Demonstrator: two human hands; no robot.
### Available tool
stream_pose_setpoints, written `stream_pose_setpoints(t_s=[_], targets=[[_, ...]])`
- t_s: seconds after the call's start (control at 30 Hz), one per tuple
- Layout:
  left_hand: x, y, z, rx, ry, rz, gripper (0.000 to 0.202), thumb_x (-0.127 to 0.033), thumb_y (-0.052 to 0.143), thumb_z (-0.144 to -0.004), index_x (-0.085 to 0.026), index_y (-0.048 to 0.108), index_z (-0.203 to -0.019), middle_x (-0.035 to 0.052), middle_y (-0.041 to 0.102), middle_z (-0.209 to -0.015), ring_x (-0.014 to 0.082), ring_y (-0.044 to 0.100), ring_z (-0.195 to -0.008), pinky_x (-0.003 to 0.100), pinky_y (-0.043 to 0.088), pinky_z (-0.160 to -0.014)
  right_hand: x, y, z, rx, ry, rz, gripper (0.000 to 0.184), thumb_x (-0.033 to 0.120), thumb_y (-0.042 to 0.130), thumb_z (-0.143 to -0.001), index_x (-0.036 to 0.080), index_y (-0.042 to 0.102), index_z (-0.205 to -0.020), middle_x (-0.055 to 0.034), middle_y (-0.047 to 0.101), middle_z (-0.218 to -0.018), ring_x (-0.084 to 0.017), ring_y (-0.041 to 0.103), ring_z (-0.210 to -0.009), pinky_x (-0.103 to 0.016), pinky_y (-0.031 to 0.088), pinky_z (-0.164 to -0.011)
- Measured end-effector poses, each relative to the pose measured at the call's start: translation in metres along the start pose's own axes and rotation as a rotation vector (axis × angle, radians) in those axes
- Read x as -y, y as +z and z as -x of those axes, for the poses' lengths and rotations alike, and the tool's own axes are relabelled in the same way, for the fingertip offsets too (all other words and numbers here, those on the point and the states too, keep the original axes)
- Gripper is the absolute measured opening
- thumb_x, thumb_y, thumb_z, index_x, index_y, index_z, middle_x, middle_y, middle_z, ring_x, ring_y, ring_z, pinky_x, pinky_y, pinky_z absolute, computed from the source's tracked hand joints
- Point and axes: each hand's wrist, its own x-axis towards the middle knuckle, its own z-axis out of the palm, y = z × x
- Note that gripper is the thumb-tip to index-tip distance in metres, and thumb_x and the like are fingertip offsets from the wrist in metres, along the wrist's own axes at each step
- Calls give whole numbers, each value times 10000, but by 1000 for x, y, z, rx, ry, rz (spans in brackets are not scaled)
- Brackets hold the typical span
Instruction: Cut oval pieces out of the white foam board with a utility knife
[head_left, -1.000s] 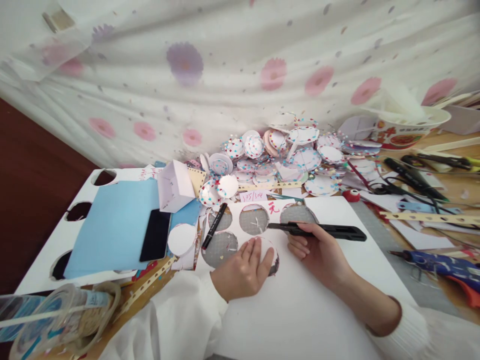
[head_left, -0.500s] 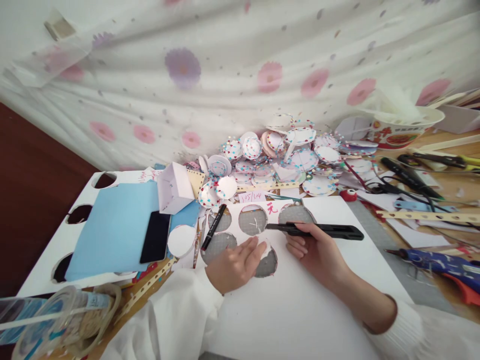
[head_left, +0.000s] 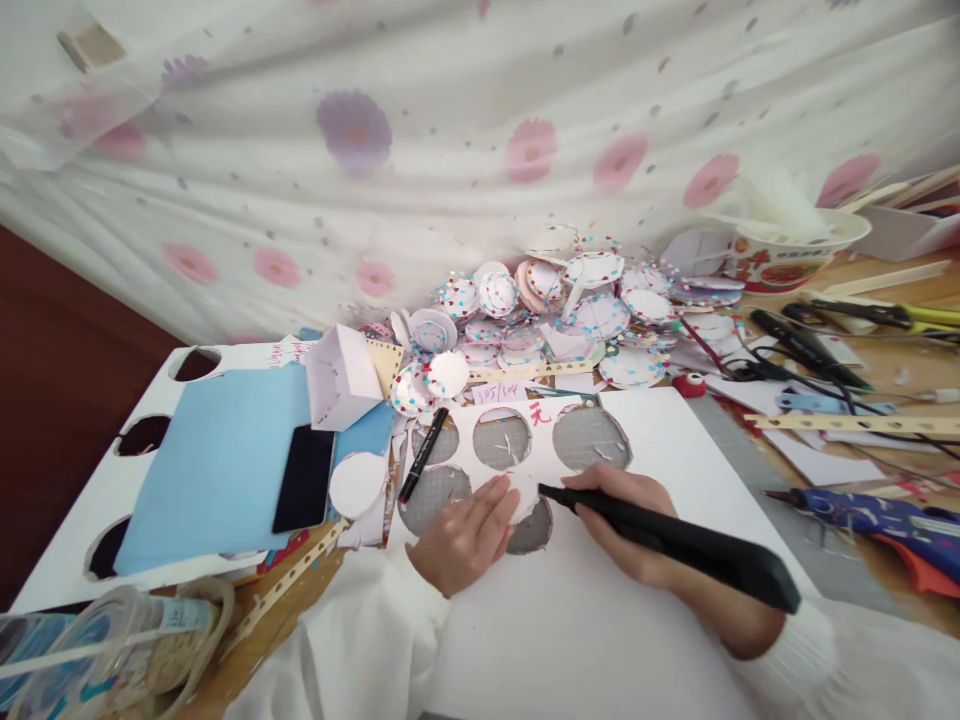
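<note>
My left hand holds a round white disc over the large white board, fingers close together on its left part. The disc partly covers one of several round holes cut in the board; grey mat shows through them. My right hand is closed around a black utility knife. The knife's tip meets or nearly meets the disc's right edge; contact is hard to tell. A black marker lies across the holes at left. Another white disc rests left of the board.
Decorated round discs are heaped along the curtain. At left are a phone, blue sheets, a white box and a clear cup. A blue glue gun and a paper bowl stand right.
My right hand has turned the knife from lying sideways to pointing its tip at the disc. The disc now lies flatter under my left hand. The view has shifted slightly.
</note>
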Motion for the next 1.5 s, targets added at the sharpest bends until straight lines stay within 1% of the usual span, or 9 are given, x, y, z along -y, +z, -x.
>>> stream_pose_setpoints(t_s=[0.13, 0.4, 0.53, 0.87, 0.97, 1.07, 1.3, 1.4, 1.5], targets=[[0, 2, 1, -8, 2, 16, 341, -129, 406, -965, -3, 496, -1268, 219, 659, -1180, 244, 622, -1163, 297, 588, -855, -3, 5, -3, 106, -81, 61, 217, 139, 559, -883, 265, 580, -1058, -18, 706, -853, -171, 674, -710, -268, 484, -622], [0, 2, 2, 4, -30, 46, 445, -120, 385, -968, -22, 377, -1402, 205, 657, -1195, 236, 618, -1172, 289, 590, -853, -6, 3, -2, 102, -103, 70, 213, 143, 568, -870, 262, 609, -1042, -32, 690, -803, -181, 644, -659, -282, 459, -593], [-1, 0, 1, 3, -37, 57, 425, -122, 386, -972, -20, 394, -1384, 204, 661, -1187, 238, 621, -1167, 294, 587, -860, -6, 3, -4, 161, -167, 91, 296, 132, 568, -852, 252, 638, -1113, -43, 650, -758, -181, 590, -624, -287, 422, -566], [0, 1, 0, 1, -38, 68, 367, -114, 401, -967, -8, 457, -1314, 216, 657, -1186, 243, 617, -1172, 303, 587, -861, -6, 2, -7, 220, -188, 130, 295, 134, 534, -860, 242, 647, -1109, -56, 625, -732, -185, 557, -620, -290, 391, -557], [0, 1, 0, -6, -40, 62, 333, -125, 402, -971, -10, 487, -1272, 213, 661, -1181, 241, 629, -1154, 296, 588, -848, -5, 1, -8, 206, -217, 126, 260, 118, 540, -843, 229, 644, -1054, -43, 607, -699, -176, 534, -587, -283, 371, -532], [0, 1, 1, 7, -39, 60, 343, -125, 401, -968, -16, 482, -1283, 207, 660, -1187, 237, 627, -1157, 285, 587, -844, -7, 1, -7, 185, -155, 51, 193, 120, 568, -830, 243, 656, -950, -22, 590, -678, -159, 499, -552, -276, 356, -524], [1, 1, 3, 10, -34, 66, 468, -128, 383, -971, -22, 350, -1425, 207, 653, -1203, 233, 605, -1192, 288, 579, -881, -10, 1, -6, 160, -63, 17, 127, 128, 607, -791, 248, 647, -799, -4, 589, -639, -152, 507, -532, -267, 371, -516], [1, 1, 3, 16, -41, 80, 460, -125, 396, -968, -16, 368, -1414, 208, 652, -1203, 237, 608, -1187, 288, 583, -871, -8, 0, -4, 102, -47, 38, 136, 127, 614, -779, 255, 646, -810, 6, 613, -631, -150, 523, -504, -267, 383, -495], [1, 1, 3, 14, -40, 87, 428, -120, 409, -967, -11, 403, -1381, 213, 647, -1210, 240, 609, -1185, 285, 588, -860, -6, 0, -2, 17, -33, 54, 172, 143, 604, -816, 261, 641, -935, -20, 696, -762, -185, 628, -607, -288, 454, -565]])
